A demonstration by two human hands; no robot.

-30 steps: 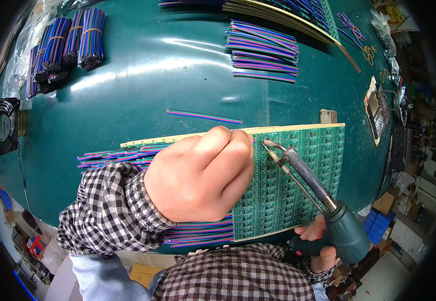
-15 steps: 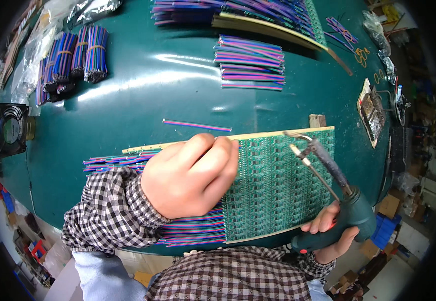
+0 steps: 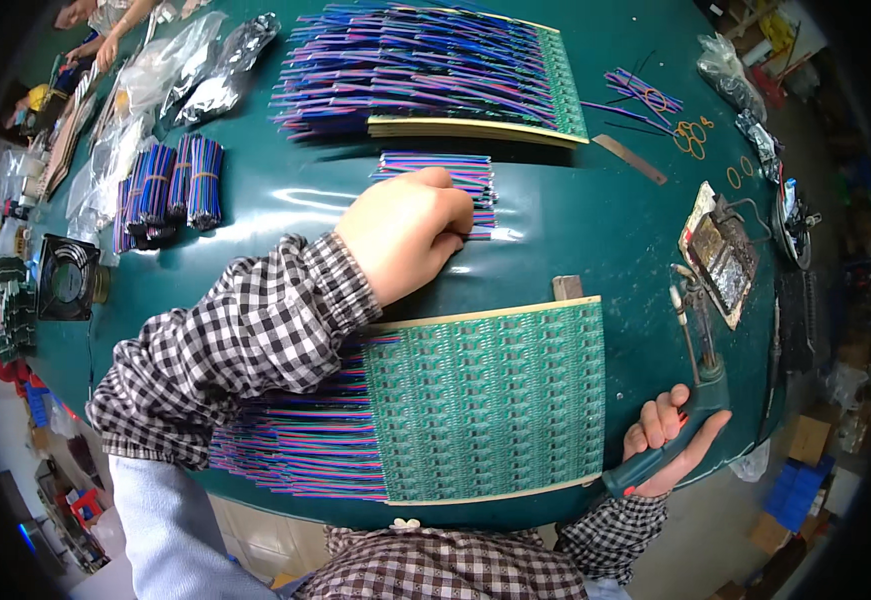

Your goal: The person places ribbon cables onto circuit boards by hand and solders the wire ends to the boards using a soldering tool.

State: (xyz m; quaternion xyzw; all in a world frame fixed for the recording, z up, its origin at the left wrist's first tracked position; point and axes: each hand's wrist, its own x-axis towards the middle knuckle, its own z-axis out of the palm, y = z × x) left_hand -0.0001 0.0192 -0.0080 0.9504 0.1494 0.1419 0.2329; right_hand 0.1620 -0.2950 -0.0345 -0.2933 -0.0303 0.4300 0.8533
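Note:
My left hand (image 3: 405, 230), its fingers curled and pressed together, is at a small pile of multicoloured wire strips (image 3: 440, 163). The hand covers part of the pile, and I cannot make out what its fingertips hold. In my right hand (image 3: 660, 435) is a green pistol-shaped soldering gun (image 3: 710, 390), its tip pointing away from me beside the soldering stand. Between my hands lies a green circuit board panel (image 3: 485, 400) with many small boards in rows. Several wire strips (image 3: 300, 450) run out from its left edge, partly under my left sleeve.
Farther back is a stack of wired panels (image 3: 475, 130). Tied wire bundles (image 3: 195, 185), plastic bags (image 3: 225, 80) and a black fan (image 3: 65, 275) are at left. At right are a soldering stand (image 3: 723, 250), rubber bands (image 3: 690, 135) and a metal strip (image 3: 630, 160). Another person's hand (image 3: 107, 52) shows far left.
My left hand has moved from the panel's left edge up to the wire pile. My right hand has drawn the soldering gun away from the panel, toward the stand. The view has shifted.

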